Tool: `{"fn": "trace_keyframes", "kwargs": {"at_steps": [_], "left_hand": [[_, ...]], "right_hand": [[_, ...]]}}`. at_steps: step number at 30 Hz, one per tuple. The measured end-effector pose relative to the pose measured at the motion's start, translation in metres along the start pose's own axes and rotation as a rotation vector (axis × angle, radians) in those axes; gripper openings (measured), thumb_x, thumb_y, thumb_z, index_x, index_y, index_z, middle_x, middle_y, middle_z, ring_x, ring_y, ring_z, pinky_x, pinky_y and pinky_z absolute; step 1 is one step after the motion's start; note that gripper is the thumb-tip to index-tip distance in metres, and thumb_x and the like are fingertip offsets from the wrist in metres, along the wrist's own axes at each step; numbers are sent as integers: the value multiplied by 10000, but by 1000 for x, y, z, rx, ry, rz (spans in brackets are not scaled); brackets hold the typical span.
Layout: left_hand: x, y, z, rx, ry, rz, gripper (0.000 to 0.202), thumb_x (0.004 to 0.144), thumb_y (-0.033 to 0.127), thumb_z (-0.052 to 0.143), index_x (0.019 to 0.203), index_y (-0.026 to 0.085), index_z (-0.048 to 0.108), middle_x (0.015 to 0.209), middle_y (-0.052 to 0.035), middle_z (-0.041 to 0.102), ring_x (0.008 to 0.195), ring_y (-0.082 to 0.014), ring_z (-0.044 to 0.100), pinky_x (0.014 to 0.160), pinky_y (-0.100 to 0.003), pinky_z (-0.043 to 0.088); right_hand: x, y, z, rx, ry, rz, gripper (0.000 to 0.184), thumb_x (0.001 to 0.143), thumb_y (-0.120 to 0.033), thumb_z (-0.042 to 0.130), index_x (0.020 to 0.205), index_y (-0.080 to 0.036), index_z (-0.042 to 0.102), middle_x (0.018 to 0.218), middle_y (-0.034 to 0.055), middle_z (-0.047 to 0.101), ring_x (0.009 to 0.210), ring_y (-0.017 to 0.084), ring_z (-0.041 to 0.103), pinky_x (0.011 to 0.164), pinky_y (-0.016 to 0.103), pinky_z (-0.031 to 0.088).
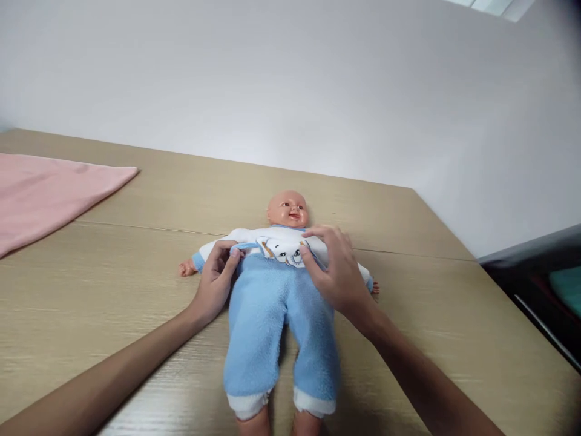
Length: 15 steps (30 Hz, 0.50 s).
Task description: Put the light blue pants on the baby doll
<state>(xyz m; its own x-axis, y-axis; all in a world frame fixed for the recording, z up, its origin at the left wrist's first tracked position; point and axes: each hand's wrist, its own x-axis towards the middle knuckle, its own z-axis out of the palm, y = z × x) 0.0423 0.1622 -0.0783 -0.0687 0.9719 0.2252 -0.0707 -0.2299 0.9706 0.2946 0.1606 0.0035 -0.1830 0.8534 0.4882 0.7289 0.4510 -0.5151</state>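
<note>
A baby doll (289,209) lies on its back on the table, its head away from me and its arms spread. It wears a white top with blue cuffs and an animal face on the front. Fuzzy blue pants (261,321) with white cuffs cover its legs. My left hand (218,275) pinches a blue edge of the clothing at the doll's waist between thumb and fingers. Over the other side of the chest is my right hand (333,266), fingers apart and slightly blurred, beside the printed face. Whether it touches the fabric I cannot tell.
The doll rests on a light wooden table (136,303) with a seam running across it. A pink cloth (54,194) is spread at the far left. Beyond the table's right edge stands a dark object (535,290) with something green in it. A pale wall rises behind.
</note>
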Motion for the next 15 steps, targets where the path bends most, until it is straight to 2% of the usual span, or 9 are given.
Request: {"fn": "trace_keyframes", "kwargs": {"at_steps": [4,6,8,9,12,15], "left_hand": [[-6,-5,0,-50,59,44,321,997,563,744,1031,253,668,934,9,627,887,-173,562,836,-276,440],[-8,-6,-1,-48,68,71,299,987,532,766,1010,252,667,945,7,622,903,-176,567,841,-278,445],[-11,-5,-2,-3,67,114,298,986,525,767,987,247,663,937,2,622,899,-184,573,829,-286,452],[-12,-4,-2,29,67,135,297,993,526,758,982,245,662,935,-3,626,899,-189,577,829,-293,455],[-16,0,0,109,77,185,256,1028,497,719,1015,248,661,963,-18,639,935,-205,583,872,-318,464],[-18,3,2,101,45,218,201,1056,454,689,1041,256,661,969,-22,648,923,-203,584,869,-326,468]], "right_hand": [[56,-27,18,23,-198,-194,91,1054,-207,615,1099,-202,694,1177,93,756,1217,273,649,1134,446,445],[87,-38,34,-3,-413,-236,129,1066,-197,603,1091,-173,728,1184,98,788,1186,261,683,1081,407,467],[115,-47,54,-66,-685,-270,208,1064,-152,576,1183,-123,744,1248,139,792,1155,248,707,980,361,495],[126,-51,65,-69,-767,-312,222,1039,-129,611,1209,-117,754,1257,133,796,1130,232,711,938,329,497],[144,-58,99,-71,-948,-421,309,861,-58,805,1151,-165,804,1149,27,827,980,168,714,785,246,475],[143,-58,124,-104,-1021,-487,450,779,-96,885,1207,-208,800,1019,-24,823,822,152,673,655,240,414]]}}
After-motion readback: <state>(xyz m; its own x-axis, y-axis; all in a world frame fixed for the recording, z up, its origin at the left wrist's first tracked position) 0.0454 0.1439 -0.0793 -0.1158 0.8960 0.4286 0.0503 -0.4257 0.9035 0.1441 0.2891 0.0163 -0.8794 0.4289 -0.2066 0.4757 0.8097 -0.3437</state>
